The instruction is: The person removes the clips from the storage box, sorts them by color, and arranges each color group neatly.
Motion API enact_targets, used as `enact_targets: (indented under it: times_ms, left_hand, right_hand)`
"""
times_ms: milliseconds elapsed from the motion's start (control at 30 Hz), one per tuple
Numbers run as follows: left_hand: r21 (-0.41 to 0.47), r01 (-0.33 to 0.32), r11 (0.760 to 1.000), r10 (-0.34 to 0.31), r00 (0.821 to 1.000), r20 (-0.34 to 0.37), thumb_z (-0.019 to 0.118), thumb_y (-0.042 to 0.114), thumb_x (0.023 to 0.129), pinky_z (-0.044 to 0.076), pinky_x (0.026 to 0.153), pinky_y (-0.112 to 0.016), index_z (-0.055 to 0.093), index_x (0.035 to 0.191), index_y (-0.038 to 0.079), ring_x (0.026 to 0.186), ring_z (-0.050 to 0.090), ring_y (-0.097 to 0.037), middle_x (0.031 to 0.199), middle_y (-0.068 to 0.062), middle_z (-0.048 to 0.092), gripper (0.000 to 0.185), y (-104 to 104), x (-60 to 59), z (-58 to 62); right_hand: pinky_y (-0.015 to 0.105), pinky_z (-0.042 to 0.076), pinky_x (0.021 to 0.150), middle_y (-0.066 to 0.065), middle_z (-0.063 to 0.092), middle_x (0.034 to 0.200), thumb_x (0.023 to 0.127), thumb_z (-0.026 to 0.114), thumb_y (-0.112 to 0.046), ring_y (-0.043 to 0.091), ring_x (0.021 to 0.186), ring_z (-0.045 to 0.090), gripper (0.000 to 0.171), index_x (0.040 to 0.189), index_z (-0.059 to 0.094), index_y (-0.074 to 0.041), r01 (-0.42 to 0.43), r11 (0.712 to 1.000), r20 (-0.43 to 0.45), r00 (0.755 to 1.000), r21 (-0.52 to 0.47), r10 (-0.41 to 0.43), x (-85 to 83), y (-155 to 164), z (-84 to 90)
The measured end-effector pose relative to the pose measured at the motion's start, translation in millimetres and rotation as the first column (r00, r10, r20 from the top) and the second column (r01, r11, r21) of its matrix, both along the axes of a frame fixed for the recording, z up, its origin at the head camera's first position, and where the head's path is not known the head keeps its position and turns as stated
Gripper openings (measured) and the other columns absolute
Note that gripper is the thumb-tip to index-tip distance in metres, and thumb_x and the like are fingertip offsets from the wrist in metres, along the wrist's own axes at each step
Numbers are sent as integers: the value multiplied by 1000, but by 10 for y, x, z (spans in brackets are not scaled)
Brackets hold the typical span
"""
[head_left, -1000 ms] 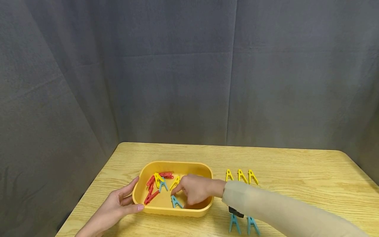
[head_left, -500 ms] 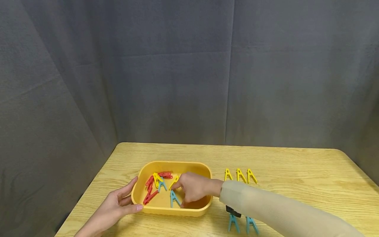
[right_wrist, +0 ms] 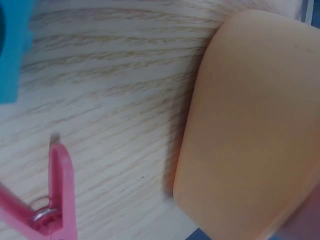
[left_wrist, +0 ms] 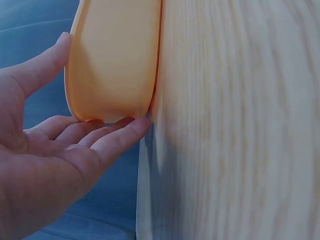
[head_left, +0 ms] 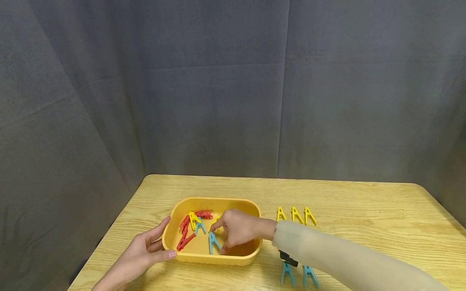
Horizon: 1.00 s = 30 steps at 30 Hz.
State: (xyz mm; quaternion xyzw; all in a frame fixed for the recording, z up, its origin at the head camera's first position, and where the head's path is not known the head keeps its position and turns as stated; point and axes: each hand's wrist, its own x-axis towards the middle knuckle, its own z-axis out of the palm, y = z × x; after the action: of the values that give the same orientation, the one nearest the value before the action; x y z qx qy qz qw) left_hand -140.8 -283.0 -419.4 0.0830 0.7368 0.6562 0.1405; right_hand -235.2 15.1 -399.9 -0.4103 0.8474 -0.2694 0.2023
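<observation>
My left hand (head_left: 140,252) holds the left end of a yellow plastic tub (head_left: 214,260), thumb at the front corner and fingers against the end wall (left_wrist: 110,95). Inside the tub my right hand (head_left: 236,228) reaches down, its index finger at the top of a light-blue clothespin (head_left: 211,239) and its thumb beside that clothespin's lower leg. A yellow clothespin (head_left: 218,220) lies partly hidden behind the index finger. Red clothespins (head_left: 185,242), another yellow clothespin (head_left: 194,220) and another blue clothespin (head_left: 200,227) lie in the tub's left half.
Right of the tub, yellow clothespins (head_left: 296,215) stand in a row on the wooden table (head_left: 364,226), with blue clothespins (head_left: 287,273) nearer the front. The right forearm covers the space between. Below it, the right wrist view shows a red clothespin (right_wrist: 62,195) on the table.
The blue clothespin under the right hand has turned more upright and shifted slightly up and left. The yellow clothespin behind the index finger has turned. The left hand keeps its place.
</observation>
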Motion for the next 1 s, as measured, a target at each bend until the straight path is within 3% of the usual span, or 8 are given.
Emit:
enact_targets:
  times_ms: [233,500,1000]
  left_hand:
    - [-13,-7,1000,7,1000,2,79,7,96,56,97,-33,16,166,-2,144,41,-46,169,-26,17,95,4,-3,5]
    - [-4,-7,1000,7,1000,-3,79,6,95,57,97,-33,17,166,-2,144,42,-46,169,-26,17,95,-2,-4,-8]
    - [-20,19,1000,-19,1000,-9,77,7,97,57,97,-32,14,167,-2,144,43,-47,169,-26,16,94,-41,-26,-12]
  right_hand:
    - [19,18,46,-12,28,44,76,96,-10,2,44,18,58,129,75,1,20,993,36,999,-113,-16,1,56,33]
    - [20,19,48,-11,29,45,79,93,-10,4,44,18,54,129,74,1,41,980,82,996,-197,-25,37,166,118]
    - [24,34,55,-7,30,47,79,95,-21,9,45,24,58,131,74,-4,210,948,112,976,-241,-188,205,503,301]
